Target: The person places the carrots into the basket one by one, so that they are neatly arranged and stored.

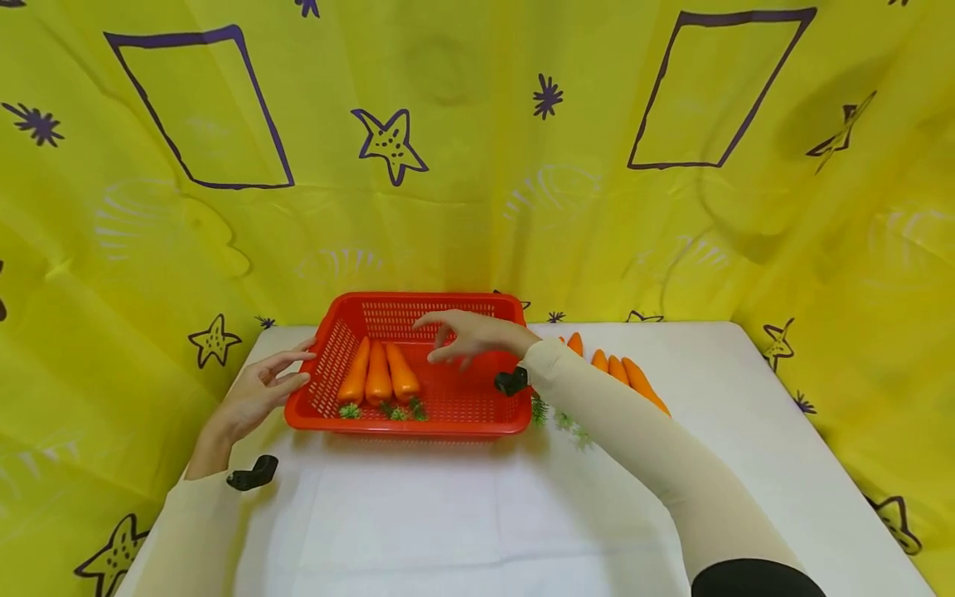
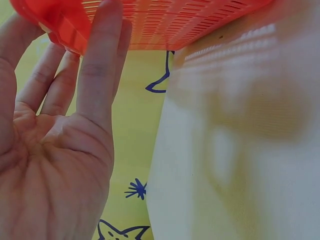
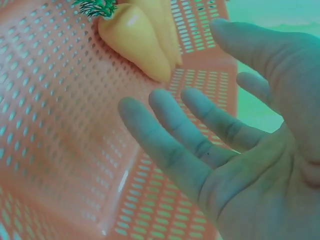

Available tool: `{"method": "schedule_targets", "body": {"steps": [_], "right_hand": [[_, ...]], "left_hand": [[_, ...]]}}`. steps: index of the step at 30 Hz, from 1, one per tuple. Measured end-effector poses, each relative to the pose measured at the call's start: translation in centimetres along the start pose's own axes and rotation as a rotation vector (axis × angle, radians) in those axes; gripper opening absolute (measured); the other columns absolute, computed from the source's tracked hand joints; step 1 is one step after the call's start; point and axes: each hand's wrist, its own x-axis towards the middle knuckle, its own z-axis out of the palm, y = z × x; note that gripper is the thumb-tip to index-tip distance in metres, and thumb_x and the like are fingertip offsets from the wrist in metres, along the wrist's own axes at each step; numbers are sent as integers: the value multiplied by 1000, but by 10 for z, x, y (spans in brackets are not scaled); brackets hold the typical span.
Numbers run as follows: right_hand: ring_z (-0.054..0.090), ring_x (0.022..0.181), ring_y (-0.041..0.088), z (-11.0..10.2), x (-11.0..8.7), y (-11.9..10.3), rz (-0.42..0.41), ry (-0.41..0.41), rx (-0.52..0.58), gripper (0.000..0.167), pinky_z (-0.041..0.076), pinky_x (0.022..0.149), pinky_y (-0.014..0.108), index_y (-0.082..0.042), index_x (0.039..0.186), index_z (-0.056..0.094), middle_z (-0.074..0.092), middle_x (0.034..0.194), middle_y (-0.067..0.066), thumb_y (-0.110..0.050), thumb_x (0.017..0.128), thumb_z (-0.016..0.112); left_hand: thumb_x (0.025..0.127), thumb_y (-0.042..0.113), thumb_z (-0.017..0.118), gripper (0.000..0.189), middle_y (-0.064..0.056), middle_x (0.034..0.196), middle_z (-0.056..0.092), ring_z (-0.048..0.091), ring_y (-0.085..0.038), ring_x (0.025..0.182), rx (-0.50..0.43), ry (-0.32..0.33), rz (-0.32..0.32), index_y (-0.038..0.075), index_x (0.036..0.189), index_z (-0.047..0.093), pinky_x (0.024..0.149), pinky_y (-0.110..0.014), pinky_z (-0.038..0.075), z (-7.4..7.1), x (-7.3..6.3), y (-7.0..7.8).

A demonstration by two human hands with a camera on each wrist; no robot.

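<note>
My left hand (image 1: 257, 394) touches the left rim of a red plastic basket (image 1: 440, 428), its fingers fairly straight. In the left wrist view, those fingers (image 2: 95, 75) reach up against the basket's rim. Three orange carrots (image 1: 378, 377) lie side by side in the basket's left half, green tops toward the front. Over the basket's right half hovers my right hand (image 1: 473, 334), fingers spread and loosely bent, holding nothing. The right wrist view puts its fingertips (image 3: 132, 110) apart from a carrot (image 3: 132, 37), which looks yellowish there.
Several more carrots (image 1: 630, 377) lie on the white table (image 1: 418, 514) right of the basket, partly hidden by my right sleeve. A yellow patterned curtain (image 1: 462, 207) stands behind the table and along both sides.
</note>
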Motion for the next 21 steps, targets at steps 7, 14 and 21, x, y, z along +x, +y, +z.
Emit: {"method": "schedule_targets", "body": {"steps": [7, 14, 21], "right_hand": [[73, 82, 30, -13, -34, -2, -47, 47, -76, 67, 62, 81, 46, -16, 157, 40, 65, 120, 13, -21, 99, 72], [73, 79, 30, -23, -69, 6, -64, 97, -122, 67, 62, 76, 43, -16, 156, 41, 62, 123, 12, -24, 98, 73], [71, 89, 36, -33, -109, 12, -66, 136, -51, 65, 62, 74, 41, -18, 156, 41, 57, 131, 15, -20, 99, 72]], "left_hand": [[104, 6, 60, 36, -1, 168, 30, 54, 7, 125, -8, 9, -6, -5, 138, 54, 93, -23, 55, 3, -1, -1], [104, 5, 60, 37, 0, 167, 31, 54, 6, 125, -21, 13, -6, -4, 139, 55, 93, -23, 55, 3, -1, -1], [104, 4, 58, 36, -1, 168, 29, 55, 6, 125, -23, -1, 11, -5, 139, 55, 93, -22, 55, 1, 0, 0]]}}
